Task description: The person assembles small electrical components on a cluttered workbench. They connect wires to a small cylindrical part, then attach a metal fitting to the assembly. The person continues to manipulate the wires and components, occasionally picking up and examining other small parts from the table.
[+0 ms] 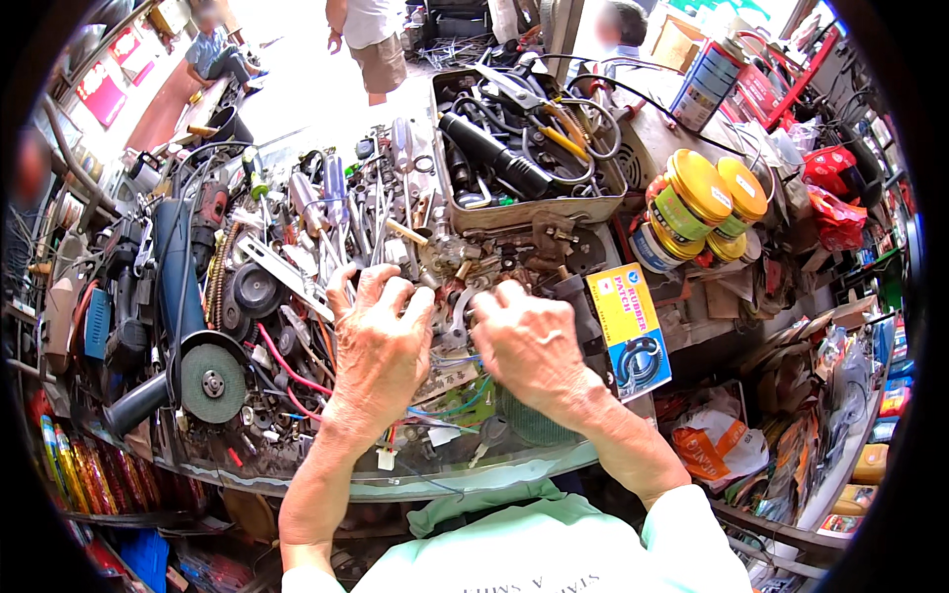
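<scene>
My left hand point(384, 341) is over the clutter in the middle of the bench, palm down. Its fingers are bent and apart, and nothing shows in them. My right hand point(534, 348) hangs over the same heap, knuckles up, its fingers bent toward the left. Motion blurs those fingertips, and whatever is under them is hidden. In the gap between the hands lies a grey metal piece like a wrench end point(460, 312). Small brownish metal parts point(519, 265) are heaped just beyond the right hand.
At left lies an angle grinder point(212, 383) with a green disc. A metal box point(539, 212) of tools, including a black flashlight point(494, 153), stands beyond the hands. Yellow-lidded tubs point(697, 188) and a blue-and-yellow patch box point(633, 331) are at right. Screwdrivers point(336, 193) lie behind the left hand.
</scene>
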Tool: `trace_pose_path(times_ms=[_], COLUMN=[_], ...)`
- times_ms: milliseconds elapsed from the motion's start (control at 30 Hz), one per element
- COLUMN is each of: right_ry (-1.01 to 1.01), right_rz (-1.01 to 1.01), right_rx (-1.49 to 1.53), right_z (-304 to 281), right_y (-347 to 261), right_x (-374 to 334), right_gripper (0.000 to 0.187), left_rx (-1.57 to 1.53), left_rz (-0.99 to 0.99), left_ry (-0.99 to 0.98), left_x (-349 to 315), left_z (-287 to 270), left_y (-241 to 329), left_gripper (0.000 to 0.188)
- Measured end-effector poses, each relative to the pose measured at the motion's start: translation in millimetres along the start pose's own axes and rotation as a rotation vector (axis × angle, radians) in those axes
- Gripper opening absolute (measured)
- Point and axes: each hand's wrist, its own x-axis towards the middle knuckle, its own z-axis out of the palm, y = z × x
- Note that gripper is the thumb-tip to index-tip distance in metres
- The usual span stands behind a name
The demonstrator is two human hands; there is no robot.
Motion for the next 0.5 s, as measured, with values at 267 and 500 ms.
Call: trace_pose_path(times_ms=[267,500], right_ry=[-0.046,0.084], right_rz=[-0.087,-0.044], right_rx=[0.19,0.256], right_z=[-22.8,-32.6], right_y=[-7.3,14.1], right_x=[-15.3,-36.1], right_gripper=[0.02,0.018], left_rx=[-0.083,-0.086], left_rz=[0.223,0.174], left_ry=[-0.136,-0.3], left_x=[56.4,50.9], left_z=[22.7,9.8], left_y=[-11.0,-22.7], left_gripper=[0.028,0.03])
